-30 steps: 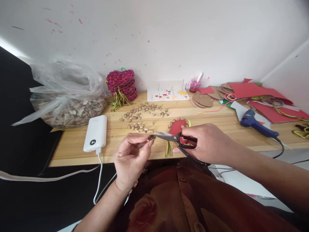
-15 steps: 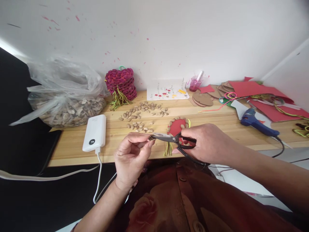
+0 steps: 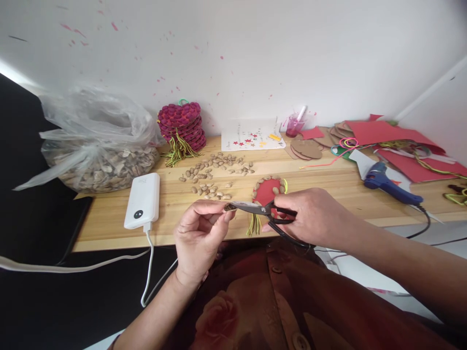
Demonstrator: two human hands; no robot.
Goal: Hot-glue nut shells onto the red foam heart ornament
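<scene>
Between thumb and fingertips, my left hand (image 3: 200, 231) pinches a small brown nut shell (image 3: 229, 207), its dark inside showing. My right hand (image 3: 310, 214) grips the black handles of a pair of scissors (image 3: 255, 209). The blade tips point left and touch the shell or lie right at its edge; which one I cannot tell. Behind the scissors lies a red disc (image 3: 265, 189) with shells around its rim and a yellow-green tassel (image 3: 254, 224), partly hidden by my right hand. Loose shells (image 3: 209, 190) are scattered on the table beyond my left hand.
A plastic bag of shells (image 3: 105, 167) and a white power bank (image 3: 142, 200) with a cable are at left. Behind stand a purple shell stack (image 3: 181, 126), paper (image 3: 251, 136) and a cup (image 3: 293, 126). At right lie cardboard discs (image 3: 305, 148), red sheets (image 3: 394, 133) and a blue glue gun (image 3: 392, 187).
The shell in my left fingers is tilted a little, so more of its dark inside shows. The scissor tips have shifted slightly against it; both hands stay nearly in place.
</scene>
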